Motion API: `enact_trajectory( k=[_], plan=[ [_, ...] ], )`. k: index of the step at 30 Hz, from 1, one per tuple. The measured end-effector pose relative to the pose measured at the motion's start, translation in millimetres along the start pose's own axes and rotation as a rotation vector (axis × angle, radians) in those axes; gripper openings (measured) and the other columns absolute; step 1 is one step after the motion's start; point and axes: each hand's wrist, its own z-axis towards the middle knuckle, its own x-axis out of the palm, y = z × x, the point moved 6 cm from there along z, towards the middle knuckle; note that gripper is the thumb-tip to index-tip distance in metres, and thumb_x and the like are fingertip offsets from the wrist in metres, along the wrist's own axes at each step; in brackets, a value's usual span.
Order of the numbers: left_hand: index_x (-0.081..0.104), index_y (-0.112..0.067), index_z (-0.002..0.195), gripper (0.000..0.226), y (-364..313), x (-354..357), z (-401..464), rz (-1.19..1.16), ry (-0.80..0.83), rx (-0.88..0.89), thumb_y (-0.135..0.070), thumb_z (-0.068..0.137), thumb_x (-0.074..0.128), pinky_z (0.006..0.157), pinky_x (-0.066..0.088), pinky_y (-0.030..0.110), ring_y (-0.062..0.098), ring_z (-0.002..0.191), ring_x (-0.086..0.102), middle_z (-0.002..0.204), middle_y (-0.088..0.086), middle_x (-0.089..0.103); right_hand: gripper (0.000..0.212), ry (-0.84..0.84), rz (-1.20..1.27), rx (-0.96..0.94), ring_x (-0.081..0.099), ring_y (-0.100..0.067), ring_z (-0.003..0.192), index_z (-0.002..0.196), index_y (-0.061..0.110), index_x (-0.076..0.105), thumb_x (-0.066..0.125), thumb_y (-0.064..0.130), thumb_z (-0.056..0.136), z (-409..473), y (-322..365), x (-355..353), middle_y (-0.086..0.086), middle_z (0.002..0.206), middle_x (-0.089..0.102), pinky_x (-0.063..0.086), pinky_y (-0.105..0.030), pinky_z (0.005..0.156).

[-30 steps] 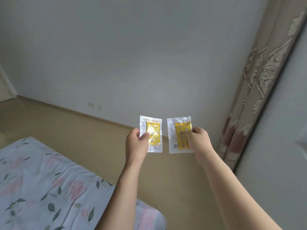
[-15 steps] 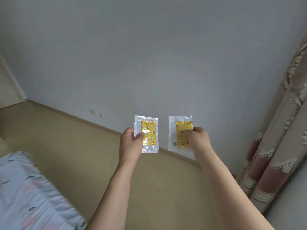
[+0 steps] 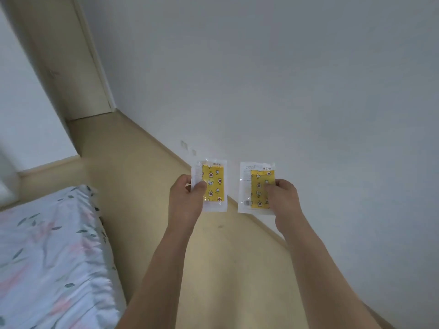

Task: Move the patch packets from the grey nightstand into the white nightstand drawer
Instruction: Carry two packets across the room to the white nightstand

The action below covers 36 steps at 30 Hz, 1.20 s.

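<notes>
Yellow patch packets | left hand (image 3: 187,200) one (image 3: 213,186) | right hand (image 3: 283,200) other (image 3: 255,186) | print unreadable

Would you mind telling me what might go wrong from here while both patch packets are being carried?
The left hand and right hand each only pinch a packet, the left packet and right packet, by one side, so the slick film could slip. Neither nightstand is in view, so the bed corner close by on the left might get bumped.

Glossy clear plastic packets (image 3: 215,186) (yellow printed inserts), matt painted wall (image 3: 285,79), floral cloth bedsheet (image 3: 47,257).
</notes>
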Motion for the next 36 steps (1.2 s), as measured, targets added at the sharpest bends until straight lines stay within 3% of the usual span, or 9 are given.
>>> enact_trajectory(
  k=[6, 9, 12, 17, 23, 27, 32, 34, 36],
  plan=[
    [0.060, -0.018, 0.079, 0.009, 18.9, -34.1, 156.8, -0.014, -0.133, 0.000, -0.016, 0.088, 0.061, 0.061, 0.047, 0.033, 0.025, 0.066, 0.066, 0.075, 0.007, 0.072, 0.028, 0.139, -0.090, -0.045, 0.063, -0.025, 0.078, 0.107, -0.013, 0.055, 0.043, 0.002, 0.087, 126.1, 31.5, 143.6, -0.016, 0.101, 0.071, 0.049, -0.036, 0.075],
    [0.060, -0.017, 0.080, 0.008, 13.9, -63.9, 238.9, 0.005, -0.189, 0.002, -0.016, 0.088, 0.061, 0.062, 0.051, 0.039, 0.032, 0.071, 0.069, 0.076, 0.008, 0.073, 0.026, 0.192, -0.109, -0.065, 0.067, -0.027, 0.082, 0.107, -0.010, 0.057, 0.044, 0.003, 0.088, 181.0, 63.9, 221.9, -0.012, 0.100, 0.072, 0.054, -0.040, 0.078],
    [0.060, -0.016, 0.083, 0.006, 5.9, -96.8, 309.3, 0.031, -0.268, 0.034, -0.017, 0.089, 0.061, 0.068, 0.056, 0.044, 0.027, 0.073, 0.071, 0.076, 0.002, 0.073, 0.024, 0.262, -0.100, -0.094, 0.069, -0.030, 0.089, 0.106, -0.007, 0.059, 0.045, 0.005, 0.090, 223.6, 89.1, 300.9, -0.008, 0.100, 0.072, 0.055, -0.043, 0.082],
    [0.061, -0.015, 0.083, 0.007, 12.5, -146.6, 396.8, 0.073, -0.383, 0.036, -0.014, 0.090, 0.062, 0.068, 0.057, 0.042, 0.027, 0.076, 0.072, 0.078, 0.001, 0.073, 0.026, 0.346, -0.082, -0.089, 0.062, -0.024, 0.076, 0.104, -0.009, 0.056, 0.044, 0.007, 0.088, 284.5, 96.8, 420.3, -0.015, 0.101, 0.070, 0.053, -0.041, 0.072],
    [0.063, -0.016, 0.086, 0.004, 50.8, -199.2, 522.2, 0.105, -0.502, -0.013, -0.015, 0.090, 0.063, 0.076, 0.059, 0.049, 0.022, 0.077, 0.073, 0.082, 0.001, 0.074, 0.031, 0.496, -0.070, -0.025, 0.053, -0.021, 0.073, 0.108, -0.013, 0.051, 0.043, 0.007, 0.086, 364.7, 84.9, 569.5, -0.023, 0.108, 0.064, 0.042, -0.033, 0.067],
    [0.063, -0.017, 0.085, 0.006, 63.7, -218.5, 633.8, 0.126, -0.533, 0.006, -0.014, 0.090, 0.062, 0.076, 0.060, 0.044, 0.018, 0.077, 0.073, 0.083, -0.003, 0.074, 0.029, 0.559, -0.030, -0.032, 0.057, -0.023, 0.073, 0.106, -0.012, 0.053, 0.044, 0.007, 0.086, 439.6, 99.5, 667.7, -0.020, 0.100, 0.068, 0.045, -0.034, 0.068],
    [0.061, -0.014, 0.089, 0.005, 46.7, -257.0, 768.2, 0.115, -0.589, 0.024, -0.012, 0.093, 0.059, 0.064, 0.057, 0.027, 0.014, 0.077, 0.072, 0.088, 0.000, 0.074, 0.030, 0.620, 0.001, -0.071, 0.055, -0.022, 0.072, 0.105, -0.011, 0.054, 0.043, 0.006, 0.084, 525.5, 145.0, 791.9, -0.022, 0.107, 0.065, 0.046, -0.035, 0.068],
    [0.061, -0.015, 0.089, 0.005, 40.0, -279.3, 809.4, 0.111, -0.627, 0.035, -0.012, 0.093, 0.059, 0.065, 0.056, 0.028, 0.015, 0.077, 0.073, 0.088, 0.001, 0.074, 0.029, 0.650, -0.006, -0.068, 0.058, -0.023, 0.074, 0.105, -0.008, 0.056, 0.044, 0.007, 0.084, 547.5, 158.3, 841.6, -0.020, 0.105, 0.068, 0.052, -0.039, 0.070],
    [0.062, -0.015, 0.089, 0.005, 41.9, -305.8, 844.7, 0.110, -0.660, 0.024, -0.012, 0.093, 0.059, 0.066, 0.057, 0.031, 0.017, 0.077, 0.073, 0.087, 0.001, 0.074, 0.026, 0.680, -0.029, -0.049, 0.059, -0.022, 0.074, 0.105, -0.006, 0.056, 0.045, 0.008, 0.086, 564.2, 165.4, 889.3, -0.014, 0.099, 0.071, 0.049, -0.034, 0.067]
  ],
)
